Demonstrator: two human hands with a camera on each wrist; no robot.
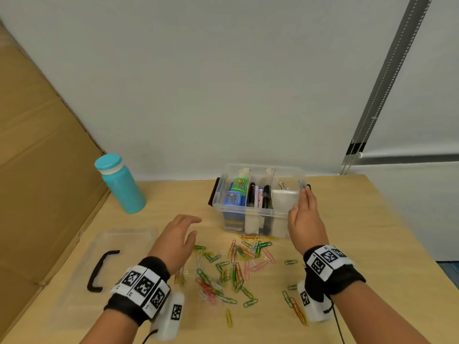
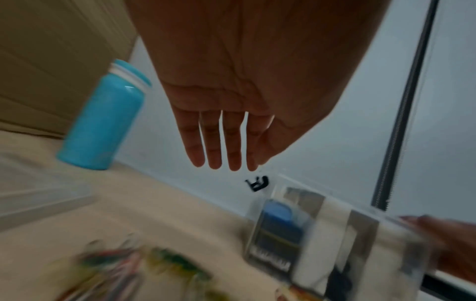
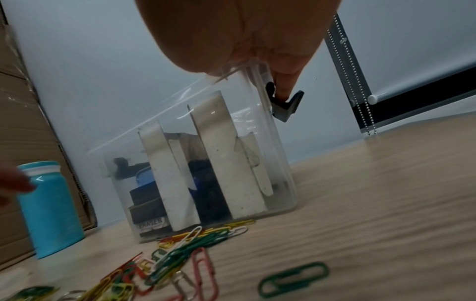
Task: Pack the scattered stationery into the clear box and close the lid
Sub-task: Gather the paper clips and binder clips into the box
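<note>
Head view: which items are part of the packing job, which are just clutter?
Job:
- clear plastic box with dividers, lid off
- coloured paper clips scattered on the table in front of it
- clear flat lid with black handle, lying left
- right hand on the box's right rim
- left hand open above the clips

Lying about:
- turquoise bottle
- brown cardboard sheet
- wooden table

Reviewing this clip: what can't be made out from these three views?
- Right hand fingertips: head view, hidden behind the clear box wall.
- Rightmost compartment's contents: frosted plastic and dividers hide them in the right wrist view.
- Paper clips: motion-blurred in the left wrist view.
- Marker labels: too small, head view.
</note>
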